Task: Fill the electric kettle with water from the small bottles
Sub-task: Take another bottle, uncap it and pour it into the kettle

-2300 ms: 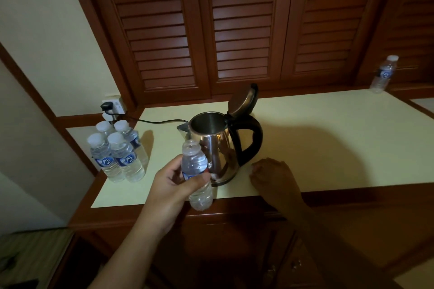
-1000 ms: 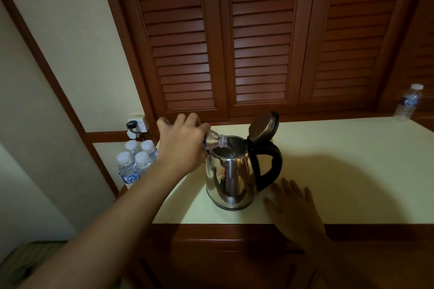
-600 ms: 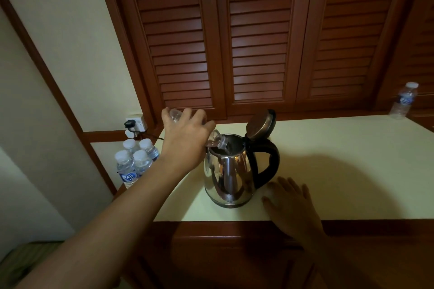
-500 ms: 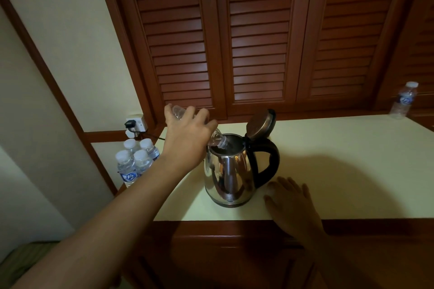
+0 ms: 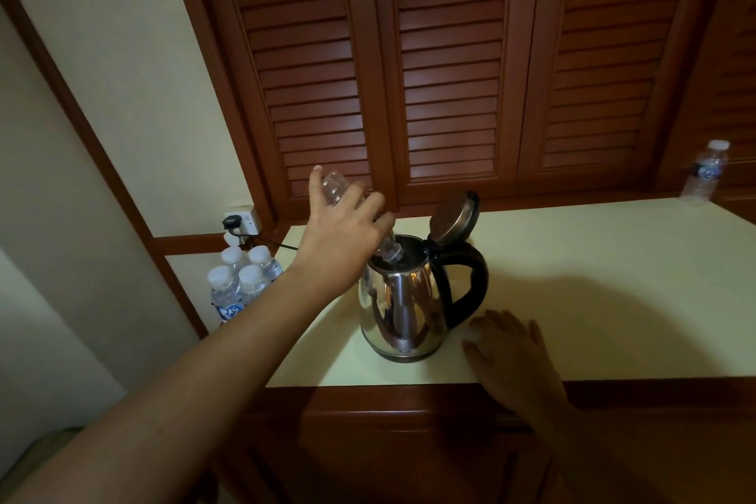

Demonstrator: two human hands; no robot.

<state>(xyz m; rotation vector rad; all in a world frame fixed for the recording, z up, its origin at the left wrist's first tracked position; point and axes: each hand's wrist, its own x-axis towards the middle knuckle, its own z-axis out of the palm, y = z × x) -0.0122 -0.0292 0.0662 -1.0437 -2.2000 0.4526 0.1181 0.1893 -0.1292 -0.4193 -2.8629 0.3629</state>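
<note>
Nearest the camera, the right hand (image 5: 511,356) lies palm down on the front edge of the cream tabletop (image 5: 593,291), its fingers straight and slightly spread. It holds nothing, and its fingertips are just beside the base of the electric kettle (image 5: 403,311) on the handle side. The steel kettle stands upright near the front edge, with its black handle (image 5: 470,282) turned to the right and its lid (image 5: 454,217) hinged up and back, so the mouth is open. Over it from the left reaches the left hand (image 5: 343,241), fingers curled round a small bottle (image 5: 336,187). The bottle's long axis slants from the base, raised up and to the far left above the knuckles, down and rightward to the neck, which dips inside the kettle's rim. No stream of water can be made out, though the steep tilt suggests this bottle is close to drained. Further left, at the tabletop's corner, four capped bottles (image 5: 241,286) stand bunched together, much nearer the left hand than the right, so the next bottle is probably the left hand's to fetch. Behind them a plug sits in the wall socket (image 5: 241,221). One lone bottle (image 5: 703,172) stands far off at the right rear, below the louvred doors (image 5: 450,74).
</note>
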